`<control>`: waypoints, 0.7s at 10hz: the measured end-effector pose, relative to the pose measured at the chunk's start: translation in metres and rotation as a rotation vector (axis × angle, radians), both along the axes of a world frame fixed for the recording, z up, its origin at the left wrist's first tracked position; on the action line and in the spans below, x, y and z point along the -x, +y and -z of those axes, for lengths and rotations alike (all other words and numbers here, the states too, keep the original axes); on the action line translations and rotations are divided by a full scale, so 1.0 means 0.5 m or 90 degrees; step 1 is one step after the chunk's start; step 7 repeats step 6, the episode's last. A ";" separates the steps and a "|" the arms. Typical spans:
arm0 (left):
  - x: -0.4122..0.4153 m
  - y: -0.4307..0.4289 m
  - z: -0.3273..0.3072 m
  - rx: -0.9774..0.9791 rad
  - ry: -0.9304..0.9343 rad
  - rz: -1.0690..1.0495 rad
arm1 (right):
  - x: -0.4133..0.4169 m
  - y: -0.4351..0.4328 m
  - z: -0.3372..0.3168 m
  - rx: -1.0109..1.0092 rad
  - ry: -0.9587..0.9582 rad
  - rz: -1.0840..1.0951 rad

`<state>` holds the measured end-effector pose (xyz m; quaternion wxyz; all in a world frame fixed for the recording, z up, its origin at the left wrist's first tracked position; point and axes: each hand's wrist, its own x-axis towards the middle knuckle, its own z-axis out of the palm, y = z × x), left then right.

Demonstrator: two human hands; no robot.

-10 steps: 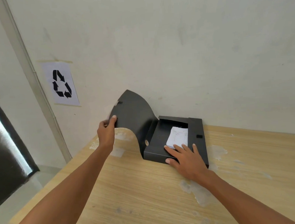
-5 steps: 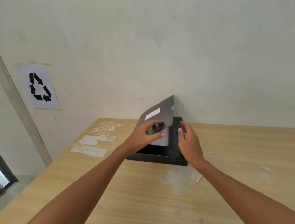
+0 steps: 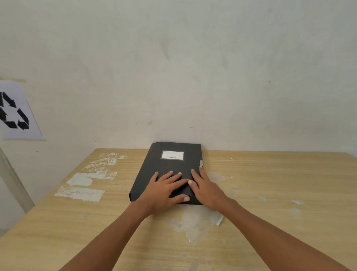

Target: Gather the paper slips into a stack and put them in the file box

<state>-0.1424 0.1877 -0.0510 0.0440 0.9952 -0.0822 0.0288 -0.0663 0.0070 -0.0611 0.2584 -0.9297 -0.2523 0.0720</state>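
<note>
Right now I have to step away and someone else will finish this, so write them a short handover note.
Left hand: flat, palm down on the file box lid, holding nothing.
Right hand: flat on the lid's right near edge, holding nothing.
File box: shut, lying on the table against the wall, label up.
Done: no paper slips in view on the table; box closed.
Left: check that the side tab is fastened, then lift both hands.
</note>
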 end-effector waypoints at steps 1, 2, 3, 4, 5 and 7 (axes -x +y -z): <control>-0.015 0.002 0.011 -0.017 0.011 -0.020 | -0.016 0.007 0.002 0.036 -0.004 -0.002; -0.029 0.006 0.001 -0.030 0.050 -0.016 | -0.029 0.007 -0.002 0.052 0.004 -0.004; -0.027 0.007 -0.002 0.010 0.057 -0.018 | -0.025 0.007 -0.005 0.033 0.017 -0.010; -0.022 0.001 -0.013 0.074 0.061 -0.030 | -0.008 -0.008 -0.021 -0.034 0.027 -0.005; -0.020 -0.017 -0.037 0.150 0.037 -0.039 | 0.004 -0.038 -0.035 -0.057 0.023 -0.006; -0.029 -0.040 -0.068 0.171 -0.025 -0.040 | 0.006 -0.068 -0.065 -0.053 -0.023 -0.001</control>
